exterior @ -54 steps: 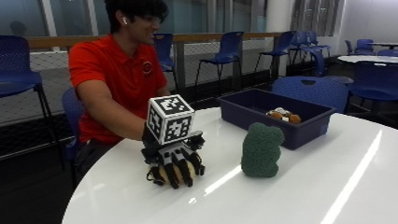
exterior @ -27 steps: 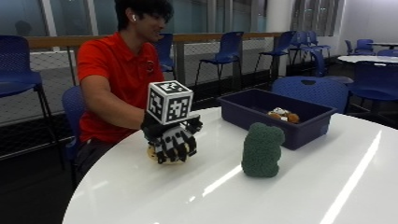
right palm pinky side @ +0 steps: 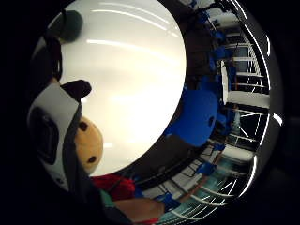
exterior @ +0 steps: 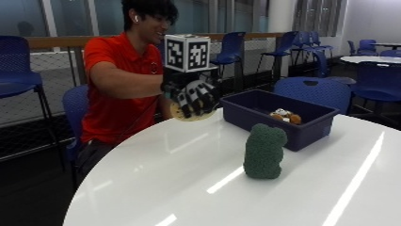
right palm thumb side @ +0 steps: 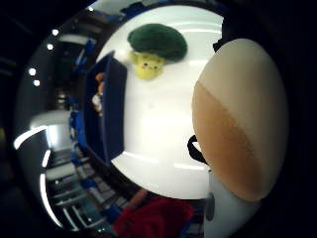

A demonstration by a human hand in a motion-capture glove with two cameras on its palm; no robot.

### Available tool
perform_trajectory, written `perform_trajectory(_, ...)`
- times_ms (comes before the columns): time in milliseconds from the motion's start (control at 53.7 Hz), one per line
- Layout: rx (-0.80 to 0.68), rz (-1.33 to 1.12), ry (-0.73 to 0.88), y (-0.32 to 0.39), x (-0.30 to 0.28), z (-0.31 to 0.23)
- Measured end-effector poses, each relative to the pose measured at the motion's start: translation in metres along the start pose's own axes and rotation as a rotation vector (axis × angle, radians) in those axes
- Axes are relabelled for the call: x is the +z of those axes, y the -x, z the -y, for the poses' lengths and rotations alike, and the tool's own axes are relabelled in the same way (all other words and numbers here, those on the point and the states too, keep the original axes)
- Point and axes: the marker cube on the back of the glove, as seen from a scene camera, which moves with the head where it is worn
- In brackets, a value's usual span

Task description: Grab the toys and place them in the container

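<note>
Lifted since a second ago, the right hand [exterior: 196, 98] now grips a tan toy [exterior: 188, 114] above the table [exterior: 188, 179].
Both hang just beside the blue container [exterior: 276, 117]; the green toy [exterior: 264, 151] stands near its front wall.

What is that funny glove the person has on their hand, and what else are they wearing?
The right hand wears a black glove with pale patches along its fingers. The arm shows a short red sleeve, part of a red polo shirt. The other hand is out of sight.
</note>
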Motion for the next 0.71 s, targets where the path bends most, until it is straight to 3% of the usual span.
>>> perform_trajectory(317,-0.162,0.032,-0.042,0.161,-0.062,0.039)
perform_trajectory(615,-0.312,0.042,-0.007,0.308,-0.058,0.042)
perform_trajectory(708,-0.484,-0.073,-0.024,0.325,-0.05,0.045)
